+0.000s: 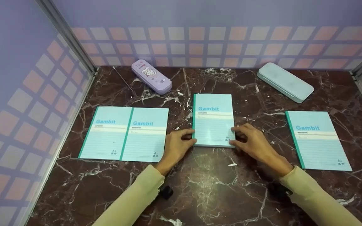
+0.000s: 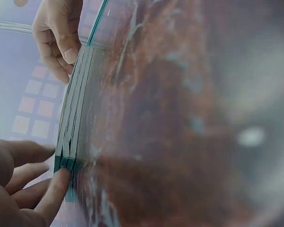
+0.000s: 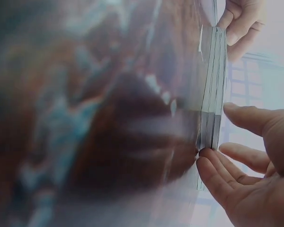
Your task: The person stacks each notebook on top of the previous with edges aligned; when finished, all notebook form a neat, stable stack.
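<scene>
A stack of light-blue Gambit notebooks (image 1: 214, 121) with green spines lies in the middle of the table, its layered edges (image 2: 75, 109) visible from the side in both wrist views. My left hand (image 1: 178, 144) touches the spine side near the lower left corner with its fingertips. On the opposite side, my right hand (image 1: 255, 142) rests its fingertips against the lower right edge. In the right wrist view the right hand's fingers (image 3: 253, 118) are mostly straight and spread around the corner of the stack. Neither hand's fingers wrap around the stack.
Two matching notebooks (image 1: 123, 135) lie side by side at the left, close to my left hand. Another notebook (image 1: 318, 141) lies at the right. Behind are a purple pencil case (image 1: 151, 77), a thin dark stick (image 1: 123, 79) and a pale pencil case (image 1: 285, 82). Tiled-pattern panels (image 1: 212, 44) border the marble table.
</scene>
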### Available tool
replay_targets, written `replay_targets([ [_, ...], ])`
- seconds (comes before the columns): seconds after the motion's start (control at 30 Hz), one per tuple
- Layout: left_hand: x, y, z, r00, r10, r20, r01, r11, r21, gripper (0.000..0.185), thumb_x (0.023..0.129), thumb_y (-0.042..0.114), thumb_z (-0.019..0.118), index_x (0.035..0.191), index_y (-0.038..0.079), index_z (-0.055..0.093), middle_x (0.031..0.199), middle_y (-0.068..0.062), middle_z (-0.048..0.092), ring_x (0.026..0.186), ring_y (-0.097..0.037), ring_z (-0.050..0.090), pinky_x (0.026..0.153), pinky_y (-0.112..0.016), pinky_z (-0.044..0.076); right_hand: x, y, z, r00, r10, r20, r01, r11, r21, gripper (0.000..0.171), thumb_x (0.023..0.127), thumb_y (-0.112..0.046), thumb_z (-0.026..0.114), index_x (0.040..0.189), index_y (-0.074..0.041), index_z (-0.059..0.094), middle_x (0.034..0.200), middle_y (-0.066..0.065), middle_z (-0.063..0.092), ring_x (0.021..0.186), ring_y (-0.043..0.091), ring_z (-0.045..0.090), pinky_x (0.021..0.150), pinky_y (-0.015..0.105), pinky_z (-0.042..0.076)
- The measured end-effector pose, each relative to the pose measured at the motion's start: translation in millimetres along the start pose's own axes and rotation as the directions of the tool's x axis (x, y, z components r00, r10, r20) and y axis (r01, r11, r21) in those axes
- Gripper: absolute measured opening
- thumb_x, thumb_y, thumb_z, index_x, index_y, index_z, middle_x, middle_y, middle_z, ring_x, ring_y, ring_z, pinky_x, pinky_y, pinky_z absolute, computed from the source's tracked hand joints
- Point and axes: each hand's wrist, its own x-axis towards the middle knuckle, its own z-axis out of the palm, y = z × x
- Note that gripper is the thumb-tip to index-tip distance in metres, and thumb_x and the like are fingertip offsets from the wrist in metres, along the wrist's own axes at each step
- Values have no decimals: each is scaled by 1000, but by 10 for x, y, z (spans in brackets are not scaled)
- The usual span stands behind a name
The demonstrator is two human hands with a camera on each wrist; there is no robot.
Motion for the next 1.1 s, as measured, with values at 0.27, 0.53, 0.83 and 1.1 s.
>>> replay_targets([
  [0.27, -74, 9, -39, 995, 30, 91, -27, 999, -31, 40, 91, 0, 83, 130, -2, 74, 135, -16, 69, 105, -26, 77, 85, -26, 63, -121, 1, -17, 999, -25, 44, 26, 999, -37, 57, 85, -10, 91, 134, 8, 67, 135, 24, 65, 122, 44, 65, 106, 56, 53],
  [0.53, -95, 9, -37, 991, 88, 98, -91, 995, 31, 39, 91, -12, 75, 129, -5, 73, 138, -22, 66, 106, -33, 76, 85, -29, 63, -159, -13, -5, 997, -51, 53, 54, 997, -59, 56, 87, 0, 86, 138, 10, 65, 140, 30, 63, 130, 50, 59, 111, 60, 48],
  [0.83, -86, 2, -31, 994, 59, 92, -62, 998, 27, 41, 90, -14, 75, 129, -3, 73, 137, -19, 66, 106, -30, 76, 83, -27, 63, -162, -16, 3, 998, -41, 49, 44, 997, -65, 54, 88, 2, 84, 138, 8, 66, 139, 27, 64, 125, 48, 62, 109, 60, 49],
  [1.1, -81, 9, -17, 995, 57, 78, -62, 996, 59, 40, 88, -14, 77, 126, -3, 75, 133, -19, 68, 106, -31, 76, 83, -27, 63, -159, -2, -3, 998, -56, 42, 58, 996, -67, 53, 86, 4, 85, 136, 8, 67, 136, 26, 66, 120, 48, 65, 106, 59, 52],
])
